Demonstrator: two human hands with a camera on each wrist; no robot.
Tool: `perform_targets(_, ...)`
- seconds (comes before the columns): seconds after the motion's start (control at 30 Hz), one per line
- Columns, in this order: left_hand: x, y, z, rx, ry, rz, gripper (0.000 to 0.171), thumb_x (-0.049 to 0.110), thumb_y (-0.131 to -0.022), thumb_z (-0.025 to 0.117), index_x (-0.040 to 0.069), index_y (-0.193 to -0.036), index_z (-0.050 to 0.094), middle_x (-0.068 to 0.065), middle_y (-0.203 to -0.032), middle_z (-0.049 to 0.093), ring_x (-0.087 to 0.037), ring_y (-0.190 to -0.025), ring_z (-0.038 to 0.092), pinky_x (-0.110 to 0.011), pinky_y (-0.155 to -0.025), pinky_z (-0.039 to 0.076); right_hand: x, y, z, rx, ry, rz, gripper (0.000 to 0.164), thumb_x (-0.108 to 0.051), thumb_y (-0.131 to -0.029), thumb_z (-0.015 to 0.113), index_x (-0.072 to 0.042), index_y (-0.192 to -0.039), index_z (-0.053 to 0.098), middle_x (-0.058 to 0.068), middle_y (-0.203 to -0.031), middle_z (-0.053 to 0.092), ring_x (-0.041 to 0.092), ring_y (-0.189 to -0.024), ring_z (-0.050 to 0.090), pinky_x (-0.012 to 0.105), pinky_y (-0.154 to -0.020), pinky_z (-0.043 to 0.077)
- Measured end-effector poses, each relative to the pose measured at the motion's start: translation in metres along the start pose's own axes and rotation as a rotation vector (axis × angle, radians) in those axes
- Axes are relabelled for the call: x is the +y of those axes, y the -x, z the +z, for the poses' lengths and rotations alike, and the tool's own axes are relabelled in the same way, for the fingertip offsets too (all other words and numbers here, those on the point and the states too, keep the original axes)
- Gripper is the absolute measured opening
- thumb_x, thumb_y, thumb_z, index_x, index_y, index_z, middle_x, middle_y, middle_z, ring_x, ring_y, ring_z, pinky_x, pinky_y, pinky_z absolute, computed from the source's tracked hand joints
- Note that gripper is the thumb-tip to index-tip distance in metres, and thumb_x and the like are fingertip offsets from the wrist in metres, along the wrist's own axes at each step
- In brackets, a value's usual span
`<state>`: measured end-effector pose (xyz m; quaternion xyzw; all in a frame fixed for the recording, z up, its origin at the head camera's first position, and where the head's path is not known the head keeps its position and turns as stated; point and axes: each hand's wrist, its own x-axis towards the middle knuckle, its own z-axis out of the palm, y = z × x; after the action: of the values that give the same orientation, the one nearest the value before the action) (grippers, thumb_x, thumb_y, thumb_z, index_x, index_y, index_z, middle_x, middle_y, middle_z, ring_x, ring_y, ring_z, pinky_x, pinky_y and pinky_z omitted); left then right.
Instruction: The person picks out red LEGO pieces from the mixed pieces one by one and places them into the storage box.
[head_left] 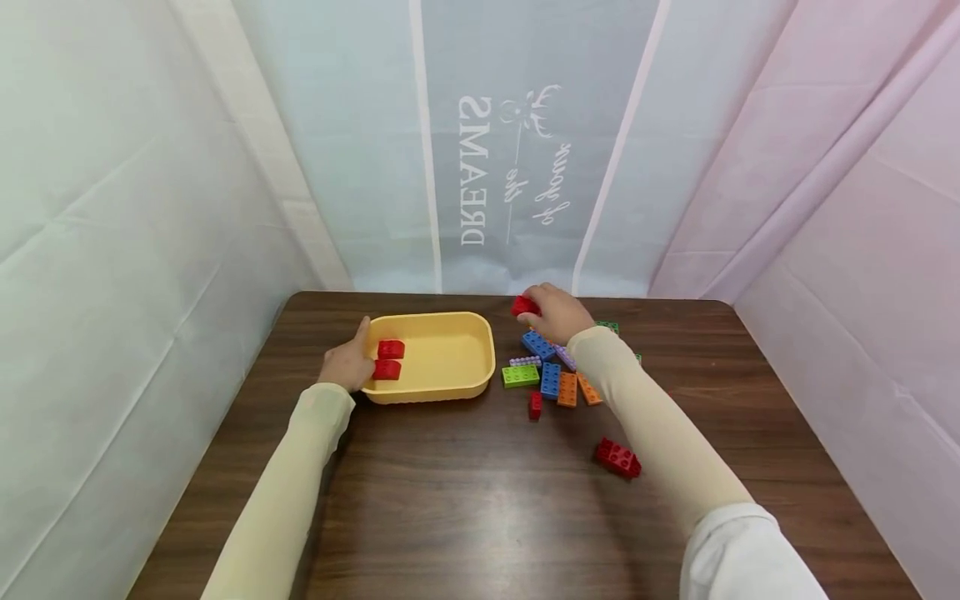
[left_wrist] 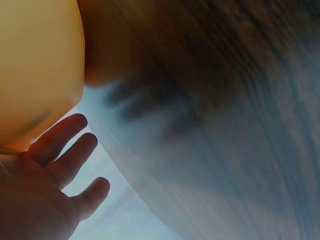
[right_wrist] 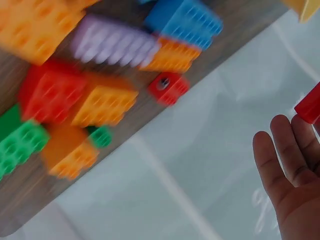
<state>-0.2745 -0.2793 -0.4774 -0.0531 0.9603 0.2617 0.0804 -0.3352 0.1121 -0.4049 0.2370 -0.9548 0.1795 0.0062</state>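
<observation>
My left hand grips the left end of a yellow tray. In the left wrist view, several fingers extend below the tray's wall. Two red toy bricks lie inside the tray, close to that hand. My right hand pinches a red toy brick above the far side of the table. Its other fingers are fairly straight in the right wrist view. The brick is partly cut off there.
Right of the tray lies a pile of toy bricks, including a lime one, a blue one and an orange one. A small red brick lies in front. Dark red bricks lie nearer on the wooden table.
</observation>
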Motion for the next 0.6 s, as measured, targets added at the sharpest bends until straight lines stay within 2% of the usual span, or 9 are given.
perform_targets(0.1, -0.001, -0.002, 0.0, 0.001, 0.005, -0.002, 0.085, 0.013, -0.092, 0.044, 0.022, -0.164, -0.002, -0.025, -0.148, 0.048, -0.051, -0.125, 0.044, -0.063, -0.11, 0.027, -0.019, -0.009, 0.011, -0.019, 0.003, -0.028, 0.047, -0.036, -0.097, 0.068, -0.009, -0.134, 0.058, 0.009, -0.119, 0.06, 0.026, -0.101, 0.058, 0.044, -0.09, 0.05)
perform_targets(0.33, -0.001, -0.006, -0.002, 0.015, 0.024, -0.019, 0.087, 0.013, -0.091, 0.046, 0.024, -0.164, 0.0, -0.023, -0.146, 0.05, -0.048, -0.122, 0.046, -0.062, -0.108, 0.031, -0.066, -0.029, 0.036, -0.071, 0.014, -0.108, 0.047, -0.036, -0.097, 0.069, -0.009, -0.134, 0.06, 0.008, -0.124, 0.06, 0.025, -0.113, 0.058, 0.043, -0.098, 0.047)
perform_targets(0.6, 0.005, -0.005, -0.001, 0.018, 0.025, -0.027, 0.087, 0.012, -0.092, 0.048, 0.024, -0.164, 0.002, -0.023, -0.144, 0.052, -0.047, -0.122, 0.046, -0.061, -0.108, 0.032, -0.108, -0.044, 0.068, -0.131, 0.057, -0.193, 0.041, -0.038, -0.094, 0.072, -0.011, -0.124, 0.063, 0.003, -0.11, 0.058, 0.018, -0.093, 0.056, 0.035, -0.086, 0.049)
